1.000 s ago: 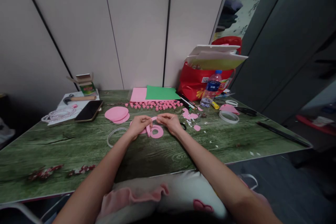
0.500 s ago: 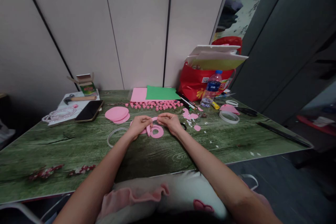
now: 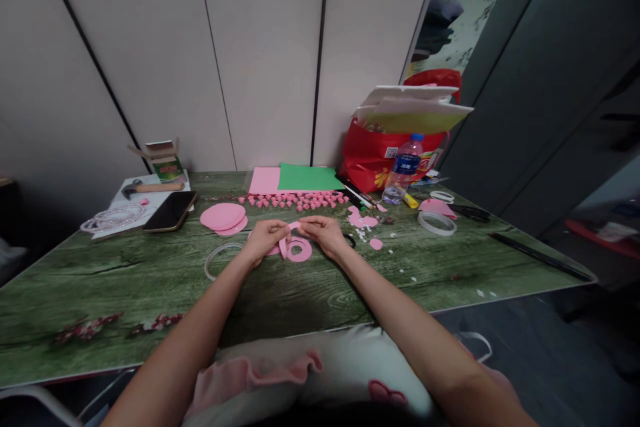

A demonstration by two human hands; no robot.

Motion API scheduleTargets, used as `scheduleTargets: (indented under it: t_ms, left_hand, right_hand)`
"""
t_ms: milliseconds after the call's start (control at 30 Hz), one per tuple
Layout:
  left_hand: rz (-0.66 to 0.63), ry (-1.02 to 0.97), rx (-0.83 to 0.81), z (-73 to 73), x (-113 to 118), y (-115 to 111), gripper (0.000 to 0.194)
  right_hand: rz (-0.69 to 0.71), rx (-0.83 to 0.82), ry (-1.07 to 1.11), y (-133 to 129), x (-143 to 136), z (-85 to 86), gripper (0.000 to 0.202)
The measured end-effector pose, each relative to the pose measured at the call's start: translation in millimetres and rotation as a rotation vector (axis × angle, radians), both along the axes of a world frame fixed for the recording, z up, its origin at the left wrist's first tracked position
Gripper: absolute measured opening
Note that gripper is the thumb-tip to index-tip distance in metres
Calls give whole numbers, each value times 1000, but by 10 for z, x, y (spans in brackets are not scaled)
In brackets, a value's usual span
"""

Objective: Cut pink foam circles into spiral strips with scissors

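Between my two hands is a curled pink paper strip (image 3: 283, 247). My left hand (image 3: 265, 240) pinches its left part, with the loose end hanging down. The fingertips of my right hand (image 3: 323, 233) are closed on its upper right part. Just below lies a pink paper ring (image 3: 299, 257) on the green wood-patterned table (image 3: 310, 293). More pink paper shows partly behind my left hand. Pink paper circles (image 3: 223, 217) are stacked to the left, and a tape roll (image 3: 213, 260) lies partly behind my left forearm.
Small pink roses (image 3: 305, 201) line the back, before pink and green sheets (image 3: 310, 177). At right stand a bottle (image 3: 403, 170) and red bag (image 3: 365, 160), near paper scraps (image 3: 363, 219) and tape (image 3: 437, 223). At left lie a phone (image 3: 170, 211), hammer (image 3: 160, 187) and beads (image 3: 113, 218).
My right fingertips have shifted very slightly left along the pink strip. Everything else looks the same.
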State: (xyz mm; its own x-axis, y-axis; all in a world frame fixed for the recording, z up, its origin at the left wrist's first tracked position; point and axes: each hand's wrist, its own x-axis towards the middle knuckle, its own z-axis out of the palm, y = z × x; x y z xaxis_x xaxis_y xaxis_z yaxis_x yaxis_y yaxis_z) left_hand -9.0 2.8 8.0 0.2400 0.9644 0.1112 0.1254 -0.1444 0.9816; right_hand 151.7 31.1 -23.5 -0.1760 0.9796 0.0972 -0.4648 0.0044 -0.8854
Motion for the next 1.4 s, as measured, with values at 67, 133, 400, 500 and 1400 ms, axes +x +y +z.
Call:
scheduleTargets:
  t_ms: [67, 133, 400, 500, 1400]
  left_hand:
    - [-1, -8, -5, 1, 5, -2, 26]
    - [-1, -11, -11, 2, 9, -3, 26]
    - [-12, -3, -4, 11, 11, -7, 27]
    - [-18, -13, -12, 16, 14, -10, 28]
    - [-66, -53, -15, 73, 26, -52, 26]
  right_hand:
    - [2, -3, -2, 0, 6, -3, 29]
    - [-1, -10, -8, -6, 12, 2, 29]
    - [-13, -19, -19, -57, 15, 58, 29]
    - [-18, -20, -24, -57, 10, 57, 29]
    - [-35, -2, -2, -31, 15, 41, 27]
